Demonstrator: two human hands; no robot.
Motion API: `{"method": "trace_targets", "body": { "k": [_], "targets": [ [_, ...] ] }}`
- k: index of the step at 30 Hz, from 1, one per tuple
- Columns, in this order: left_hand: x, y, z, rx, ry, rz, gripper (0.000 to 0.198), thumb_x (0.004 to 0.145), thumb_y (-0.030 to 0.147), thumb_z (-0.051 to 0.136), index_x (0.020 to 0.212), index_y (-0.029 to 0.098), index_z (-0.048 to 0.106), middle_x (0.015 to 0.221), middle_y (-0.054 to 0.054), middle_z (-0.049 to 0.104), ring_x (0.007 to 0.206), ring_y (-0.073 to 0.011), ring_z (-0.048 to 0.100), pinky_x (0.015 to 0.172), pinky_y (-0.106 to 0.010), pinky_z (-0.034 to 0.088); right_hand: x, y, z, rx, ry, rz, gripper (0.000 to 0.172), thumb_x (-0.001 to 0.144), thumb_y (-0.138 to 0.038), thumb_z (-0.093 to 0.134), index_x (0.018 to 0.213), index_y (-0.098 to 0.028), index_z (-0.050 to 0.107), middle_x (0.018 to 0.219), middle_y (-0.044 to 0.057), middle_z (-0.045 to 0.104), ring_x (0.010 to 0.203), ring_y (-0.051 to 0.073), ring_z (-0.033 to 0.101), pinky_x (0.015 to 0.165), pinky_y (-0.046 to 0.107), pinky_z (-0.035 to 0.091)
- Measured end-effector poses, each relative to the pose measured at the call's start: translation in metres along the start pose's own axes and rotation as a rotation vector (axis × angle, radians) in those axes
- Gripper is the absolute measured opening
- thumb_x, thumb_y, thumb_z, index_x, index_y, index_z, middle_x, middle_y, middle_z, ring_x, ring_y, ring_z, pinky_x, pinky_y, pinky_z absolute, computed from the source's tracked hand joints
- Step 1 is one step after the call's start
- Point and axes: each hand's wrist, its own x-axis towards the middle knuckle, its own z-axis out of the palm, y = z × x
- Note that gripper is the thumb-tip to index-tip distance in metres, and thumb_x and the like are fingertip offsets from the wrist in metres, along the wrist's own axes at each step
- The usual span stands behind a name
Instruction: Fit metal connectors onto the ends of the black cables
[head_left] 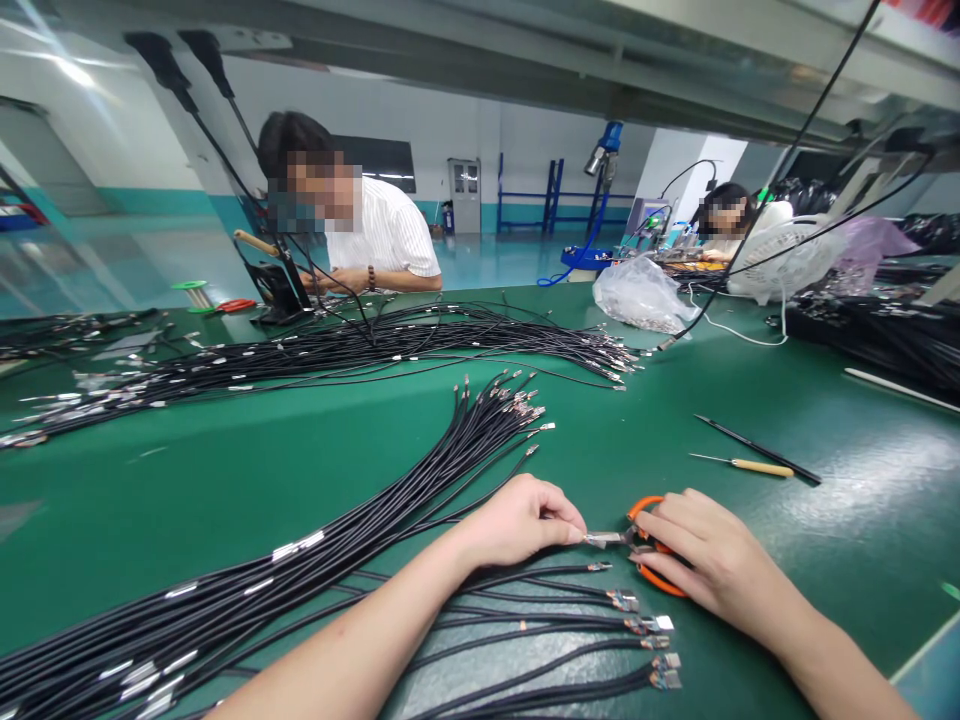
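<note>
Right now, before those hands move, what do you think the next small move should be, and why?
Probably close the orange-handled scissors gently on the silver metal piece, since the right hand grips them and the left hand pinches that piece at their blades.

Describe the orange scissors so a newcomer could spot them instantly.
On the green workbench, look right of the thick bundle of black cables to the person's right hand. It grips orange-handled scissors, the only orange thing near the hands.
</note>
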Motion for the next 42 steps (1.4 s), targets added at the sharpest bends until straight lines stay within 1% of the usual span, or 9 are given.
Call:
{"method": "trace_targets", "body": {
  "k": [8, 16, 23, 26, 30, 33, 38, 42],
  "targets": [
    [0.0000, -0.0003, 0.0006, -0.008, -0.008, -0.002, 0.016, 0.071, 0.024, 0.060, 0.077, 0.013, 0.070, 0.070, -0.001, 0.061, 0.067, -0.0123, 0.052, 0.066, -0.020, 0.041, 0.0021, 0.0003, 0.0002, 0.026, -0.013, -0.002, 0.015, 0.085, -0.022, 0.052, 0.099, -0.015, 0.052, 0.080, 0.006, 0.059, 0.069, 0.017, 0.049, 0.062, 0.030, 0.034],
    [-0.0003, -0.0036, -0.0010, -0.012, -0.019, 0.024, 0.017, 0.073, 0.025, 0.060, 0.079, 0.013, 0.070, 0.072, -0.001, 0.060, 0.068, -0.0120, 0.053, 0.067, -0.021, 0.041, 0.0020, -0.0016, -0.0015, 0.039, -0.008, 0.008, 0.014, 0.086, -0.023, 0.051, 0.097, -0.016, 0.054, 0.079, 0.005, 0.060, 0.067, 0.016, 0.049, 0.064, 0.029, 0.035],
    [-0.0007, -0.0022, -0.0016, -0.026, -0.021, 0.020, 0.017, 0.072, 0.027, 0.061, 0.078, 0.015, 0.071, 0.071, 0.000, 0.061, 0.068, -0.0116, 0.052, 0.067, -0.020, 0.041, 0.0004, -0.0012, 0.0025, 0.086, -0.001, 0.037, 0.012, 0.086, -0.024, 0.051, 0.095, -0.018, 0.055, 0.077, 0.003, 0.059, 0.065, 0.014, 0.048, 0.062, 0.028, 0.036],
    [-0.0004, -0.0016, -0.0021, -0.074, -0.014, 0.001, 0.015, 0.071, 0.025, 0.062, 0.077, 0.014, 0.070, 0.071, 0.000, 0.060, 0.067, -0.0115, 0.051, 0.067, -0.021, 0.040, 0.0001, -0.0009, 0.0019, 0.127, 0.021, 0.077, 0.011, 0.085, -0.026, 0.052, 0.093, -0.019, 0.054, 0.075, 0.003, 0.060, 0.065, 0.015, 0.049, 0.062, 0.029, 0.036],
    [-0.0006, -0.0023, -0.0019, -0.195, 0.004, -0.051, 0.016, 0.069, 0.025, 0.063, 0.076, 0.013, 0.070, 0.070, 0.000, 0.060, 0.066, -0.0113, 0.050, 0.066, -0.021, 0.040, 0.0027, -0.0008, -0.0037, 0.179, -0.013, 0.208, 0.013, 0.084, -0.030, 0.054, 0.092, -0.020, 0.053, 0.078, 0.005, 0.061, 0.068, 0.017, 0.051, 0.063, 0.031, 0.038],
    [-0.0010, -0.0030, -0.0015, -0.235, 0.006, -0.067, 0.016, 0.068, 0.026, 0.064, 0.075, 0.013, 0.070, 0.070, 0.000, 0.060, 0.067, -0.0117, 0.050, 0.066, -0.022, 0.040, 0.0057, -0.0012, -0.0067, 0.214, -0.036, 0.224, 0.013, 0.083, -0.031, 0.055, 0.092, -0.021, 0.052, 0.079, 0.005, 0.060, 0.069, 0.017, 0.051, 0.065, 0.032, 0.038],
    [-0.0008, -0.0023, -0.0019, -0.152, -0.006, -0.044, 0.016, 0.069, 0.025, 0.062, 0.076, 0.012, 0.070, 0.069, 0.000, 0.059, 0.065, -0.0114, 0.049, 0.065, -0.022, 0.040, 0.0091, -0.0040, -0.0068, 0.263, -0.093, 0.186, 0.012, 0.083, -0.028, 0.056, 0.092, -0.021, 0.051, 0.081, 0.003, 0.060, 0.072, 0.017, 0.050, 0.066, 0.032, 0.035],
    [-0.0008, -0.0008, -0.0027, -0.085, -0.008, -0.019, 0.016, 0.070, 0.026, 0.062, 0.076, 0.013, 0.070, 0.069, 0.000, 0.060, 0.065, -0.0115, 0.050, 0.066, -0.021, 0.040, 0.0096, -0.0051, -0.0059, 0.259, -0.102, 0.168, 0.013, 0.084, -0.028, 0.056, 0.093, -0.020, 0.052, 0.081, 0.003, 0.060, 0.072, 0.016, 0.050, 0.066, 0.031, 0.034]
  ]
}}
